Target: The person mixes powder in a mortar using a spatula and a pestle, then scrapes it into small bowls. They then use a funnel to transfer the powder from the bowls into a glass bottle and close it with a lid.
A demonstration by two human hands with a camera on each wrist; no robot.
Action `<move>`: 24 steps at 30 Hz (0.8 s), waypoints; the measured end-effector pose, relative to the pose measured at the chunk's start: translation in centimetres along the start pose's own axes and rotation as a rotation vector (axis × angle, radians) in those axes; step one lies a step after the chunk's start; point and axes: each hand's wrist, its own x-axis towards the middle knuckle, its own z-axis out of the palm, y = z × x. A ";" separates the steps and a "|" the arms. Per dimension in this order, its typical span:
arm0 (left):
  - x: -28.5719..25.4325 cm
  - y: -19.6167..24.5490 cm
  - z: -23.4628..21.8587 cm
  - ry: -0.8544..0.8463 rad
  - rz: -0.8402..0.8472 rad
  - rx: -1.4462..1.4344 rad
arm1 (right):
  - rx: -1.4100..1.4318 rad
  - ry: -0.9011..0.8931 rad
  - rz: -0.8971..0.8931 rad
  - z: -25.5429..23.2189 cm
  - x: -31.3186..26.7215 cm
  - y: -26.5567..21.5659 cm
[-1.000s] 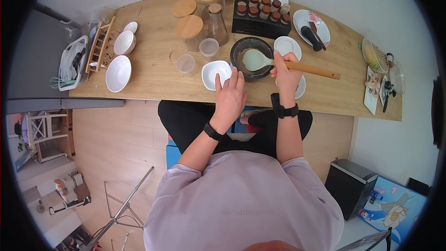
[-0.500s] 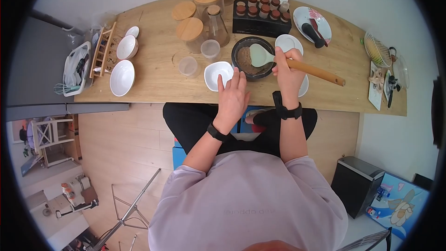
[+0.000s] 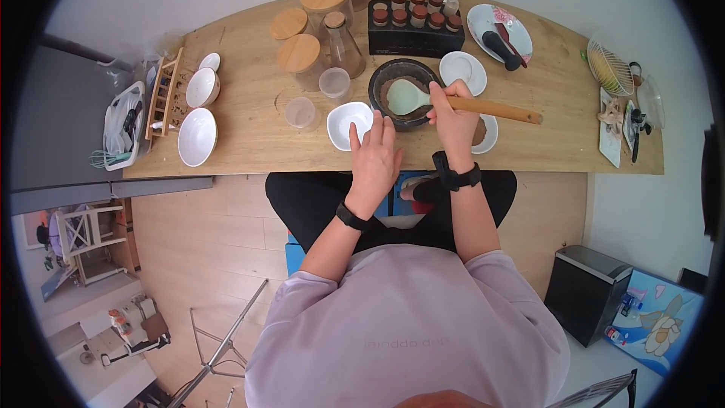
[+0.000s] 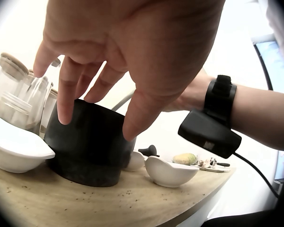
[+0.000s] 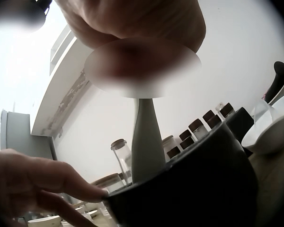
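A pale green spoon (image 3: 406, 98) with a wooden handle rests its head inside the black bowl (image 3: 375, 106), which holds brown powder. My right hand (image 3: 456, 125) grips the handle close to the head. Fingers of my left hand (image 3: 374, 166) are spread at the bowl's near-left side; in the right wrist view a fingertip (image 5: 97, 193) touches the rim of the black bowl (image 5: 189, 189). The left wrist view has the left hand (image 4: 128, 47) in front of the black bowl (image 4: 87, 146). Beside it is a white square bowl (image 3: 343, 125), partly behind the left fingers.
Two clear cups (image 3: 334, 83) and wooden-lidded jars (image 3: 300, 57) stand behind and left. A black rack (image 3: 411, 41) of small jars is at the back. White dishes (image 3: 462, 68), one with brown powder, lie right; white bowls (image 3: 198, 137) are far left.
The spoon head has shifted right within the black bowl and then back left, with my right hand. My left hand keeps its place by the bowl.
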 end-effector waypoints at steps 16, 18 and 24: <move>0.0 -0.2 0.0 -0.013 0.006 0.024 | -0.074 0.061 -0.152 0.0 1.2 -1.0; -0.1 -0.2 0.2 -0.005 0.006 0.024 | -0.020 0.070 -0.088 0.0 0.8 -1.6; 0.1 0.0 0.2 -0.005 0.011 0.028 | 0.006 0.099 -0.016 -0.6 1.4 0.4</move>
